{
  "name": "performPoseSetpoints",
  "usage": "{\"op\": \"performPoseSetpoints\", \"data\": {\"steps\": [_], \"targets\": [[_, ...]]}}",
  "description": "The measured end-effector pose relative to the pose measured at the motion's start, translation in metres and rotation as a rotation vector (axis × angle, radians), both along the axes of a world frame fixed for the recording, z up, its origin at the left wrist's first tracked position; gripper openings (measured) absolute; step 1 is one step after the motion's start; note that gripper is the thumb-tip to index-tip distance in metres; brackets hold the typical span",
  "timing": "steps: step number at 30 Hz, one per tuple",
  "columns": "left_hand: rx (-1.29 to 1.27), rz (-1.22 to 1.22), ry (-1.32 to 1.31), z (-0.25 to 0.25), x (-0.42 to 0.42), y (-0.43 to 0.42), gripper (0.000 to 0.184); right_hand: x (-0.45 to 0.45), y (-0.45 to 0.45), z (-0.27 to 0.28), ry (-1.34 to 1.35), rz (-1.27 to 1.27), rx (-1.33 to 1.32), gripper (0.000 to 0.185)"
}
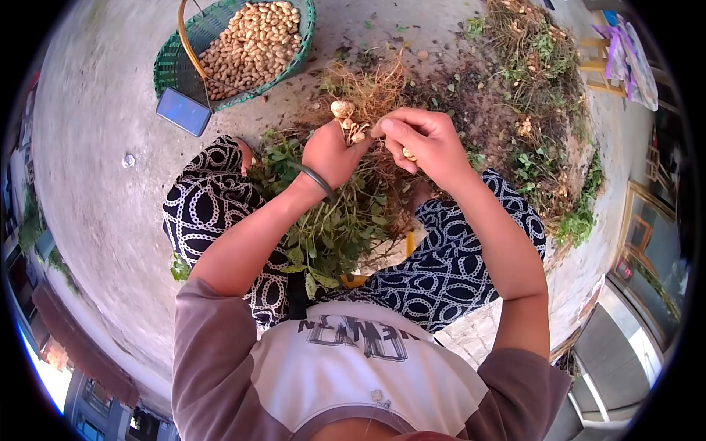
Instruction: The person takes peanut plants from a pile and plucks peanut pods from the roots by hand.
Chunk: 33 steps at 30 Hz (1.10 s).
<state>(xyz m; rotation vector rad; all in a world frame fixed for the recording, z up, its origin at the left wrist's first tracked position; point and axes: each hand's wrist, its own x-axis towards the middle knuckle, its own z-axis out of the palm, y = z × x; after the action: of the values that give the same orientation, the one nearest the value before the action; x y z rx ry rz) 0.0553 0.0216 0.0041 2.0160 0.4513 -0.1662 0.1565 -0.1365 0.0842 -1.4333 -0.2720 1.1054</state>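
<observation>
My left hand (331, 153), with a dark bracelet at its wrist, is closed round a peanut plant (334, 228). The plant's green leaves hang down between my knees. Several pale peanuts (343, 110) stick out above that hand among the roots. Close beside it, my right hand (430, 143) is closed, thumb and forefinger pinched together near the roots. A peanut (409, 154) shows under its curled fingers. What lies between the pinching fingertips is too small to make out.
A green basket (165, 62) with a brown handle holds many peanuts (257, 44). A phone (183, 112) leans by its rim. Pulled peanut plants (544, 66) lie heaped at the right, with loose soil and roots (368, 84) ahead. A wooden stool (594, 66) stands far right.
</observation>
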Motion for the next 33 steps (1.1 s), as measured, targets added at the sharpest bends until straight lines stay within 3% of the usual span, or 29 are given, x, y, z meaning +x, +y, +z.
{"op": "performPoseSetpoints", "data": {"steps": [3, 4, 8, 11, 13, 16, 19, 20, 24, 27, 30, 33], "targets": [[0.178, -0.041, 0.051, 0.0, -0.002, -0.001, 0.034, -0.02, 0.008, -0.001, -0.94, 0.081, -0.249, 0.026], [0.226, -0.053, 0.037, 0.003, -0.002, -0.003, 0.034, -0.024, 0.008, -0.007, -0.974, 0.11, -0.301, 0.024], [0.253, -0.096, 0.022, 0.009, -0.001, -0.007, 0.035, -0.028, 0.009, -0.016, -0.942, 0.075, -0.267, 0.019], [0.333, -0.101, 0.053, 0.005, 0.001, -0.002, 0.034, -0.028, 0.009, -0.003, -0.584, -0.053, -0.099, 0.013], [0.364, -0.134, 0.063, 0.005, 0.0, -0.004, 0.035, -0.011, 0.001, 0.019, 0.06, -0.16, 0.143, 0.015], [0.395, -0.21, 0.051, 0.009, -0.001, -0.007, 0.037, 0.009, -0.003, 0.014, 0.394, -0.251, 0.385, 0.019], [0.445, -0.247, 0.023, 0.011, -0.004, -0.008, 0.039, 0.007, -0.002, 0.011, 0.188, -0.098, 0.116, 0.02], [0.465, -0.26, 0.026, 0.013, -0.004, -0.009, 0.041, 0.002, 0.003, 0.011, -0.009, -0.047, -0.055, 0.021], [0.556, -0.321, 0.002, 0.009, -0.007, -0.013, 0.045, -0.015, 0.012, -0.01, -0.653, 0.084, -0.254, 0.02], [0.633, -0.343, -0.095, 0.014, -0.009, -0.015, 0.044, -0.015, 0.009, -0.009, -0.802, 0.241, -0.437, 0.022], [0.74, -0.387, -0.118, 0.015, -0.01, -0.014, 0.028, -0.013, 0.009, -0.004, -0.796, 0.298, -0.441, 0.022], [0.699, -0.365, -0.146, 0.011, -0.011, -0.011, 0.031, -0.016, 0.01, -0.013, -0.902, 0.247, -0.307, 0.022]]}}
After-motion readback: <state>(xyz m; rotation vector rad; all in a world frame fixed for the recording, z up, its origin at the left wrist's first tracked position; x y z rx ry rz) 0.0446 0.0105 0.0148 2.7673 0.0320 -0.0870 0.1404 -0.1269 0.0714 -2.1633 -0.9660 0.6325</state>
